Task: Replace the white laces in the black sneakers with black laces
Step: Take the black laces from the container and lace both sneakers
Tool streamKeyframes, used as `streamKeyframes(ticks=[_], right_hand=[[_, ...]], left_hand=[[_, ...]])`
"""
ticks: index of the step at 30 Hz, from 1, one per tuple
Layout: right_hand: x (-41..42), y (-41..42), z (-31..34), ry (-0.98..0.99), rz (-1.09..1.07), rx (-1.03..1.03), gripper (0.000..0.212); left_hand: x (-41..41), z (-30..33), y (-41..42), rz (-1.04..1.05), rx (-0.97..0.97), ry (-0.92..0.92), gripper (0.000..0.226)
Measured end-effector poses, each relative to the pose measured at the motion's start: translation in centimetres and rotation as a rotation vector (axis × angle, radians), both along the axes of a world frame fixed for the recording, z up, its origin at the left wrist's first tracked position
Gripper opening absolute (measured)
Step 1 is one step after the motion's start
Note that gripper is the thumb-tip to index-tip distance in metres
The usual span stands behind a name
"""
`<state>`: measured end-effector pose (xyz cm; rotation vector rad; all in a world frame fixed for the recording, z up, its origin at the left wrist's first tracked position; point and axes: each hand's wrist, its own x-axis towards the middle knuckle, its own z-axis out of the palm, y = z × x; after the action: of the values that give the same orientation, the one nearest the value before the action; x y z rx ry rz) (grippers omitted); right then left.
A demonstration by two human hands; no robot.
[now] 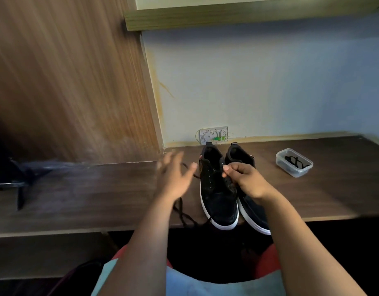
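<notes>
At the centre of the frame the pair of black sneakers with white soles (218, 189) is stood side by side on the dark wooden desk (98, 193), toes toward the near edge. A black lace (184, 214), trailing lower left of the shoes, is apparently being threaded. Something at the eyelets is pinched by the right hand (246, 178), probably the lace end; the left hand (175, 178) is blurred, fingers spread, nothing held. At right, a clear plastic tub (294, 162) holds another dark lace.

Home rm – wood-veneer desk (334, 189), painted wall (269, 82), wall socket (214, 135)
</notes>
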<state>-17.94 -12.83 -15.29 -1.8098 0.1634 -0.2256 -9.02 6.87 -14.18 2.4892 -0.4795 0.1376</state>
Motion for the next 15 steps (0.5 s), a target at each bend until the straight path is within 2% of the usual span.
streamKeyframes(ticks=[2,5,7,9,10,11,12,13,14,15], right_hand=[[0.6,1.3,0.1,-0.033,0.046,0.0,0.029],[0.9,1.7,0.0,-0.055,0.017,0.024,0.03],[0.7,0.7,-0.2,-0.038,-0.027,0.066,0.032],[0.3,-0.8,-0.4,-0.02,-0.065,0.133,0.034],[0.2,-1.4,-0.4,-0.021,-0.077,0.189,0.034],[0.0,-1.9,-0.3,-0.03,-0.086,0.25,0.034],[0.0,-2.2,-0.2,-0.041,-0.094,0.298,0.034],[0.0,-2.3,-0.1,-0.05,-0.096,0.328,0.034],[0.0,-2.1,-0.1,-0.052,-0.092,0.332,0.034],[0.1,-1.6,-0.1,-0.053,-0.08,0.322,0.034]], left_hand=[[-1.4,-0.5,-2.9,-0.296,-0.115,-0.032,0.032],[-1.6,-1.5,-4.5,-0.362,-0.22,0.043,0.025],[-1.0,-1.1,-4.1,-0.222,-0.474,0.14,0.028],[0.1,0.3,-2.8,0.055,-0.879,0.226,0.028],[1.0,0.9,-1.7,0.22,-1.023,0.237,0.024],[1.9,1.0,-0.3,0.364,-1.051,0.222,0.021],[2.8,0.9,1.2,0.465,-0.904,0.194,0.024],[3.1,0.4,2.4,0.516,-0.574,0.155,0.025],[2.9,-0.2,3.1,0.48,-0.235,0.099,0.023],[2.5,-0.7,2.8,0.356,-0.052,0.029,0.021]])
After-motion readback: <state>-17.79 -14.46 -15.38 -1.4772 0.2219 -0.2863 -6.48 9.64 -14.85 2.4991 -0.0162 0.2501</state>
